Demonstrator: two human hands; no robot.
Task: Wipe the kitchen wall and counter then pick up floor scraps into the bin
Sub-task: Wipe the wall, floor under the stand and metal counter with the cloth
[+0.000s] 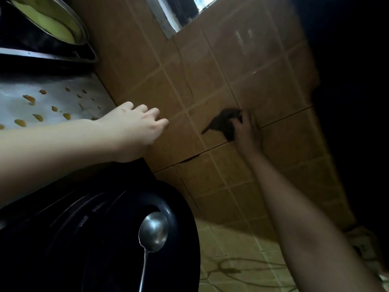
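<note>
- The right hand (245, 131) presses a dark cloth (224, 123) flat against the brown tiled wall (273, 85), its fingers closed around the bunched fabric.
- One corner of the cloth trails to the left in a thin point; the rest is crumpled under the palm, just above a dark horizontal seam in the tiles.
- The right forearm reaches in from the near right, in shadow.
- The left hand (134, 123) rests where the wall meets the counter (63, 85), fingers curled and slightly apart, holding nothing; the knuckles touch the tiles.
- The left forearm comes in from the near left, brightly lit.
- The metal counter surface to the left carries scattered orange spots (29, 99) and smears, well apart from the cloth.
- At the far left a steel bowl (81, 30) holding a pale yellow mass sits on a dark tray.
- Near the camera a black rounded pan (117, 239) fills the lower left, with a steel spoon (153, 230) lying across it, bowl end toward the wall.
- A window opening (174, 11) cuts into the wall at the far top.
- Pale floor tiles (231, 270) show at the near bottom, with some light-coloured scraps (364, 243) at the right edge, too dim to identify.
</note>
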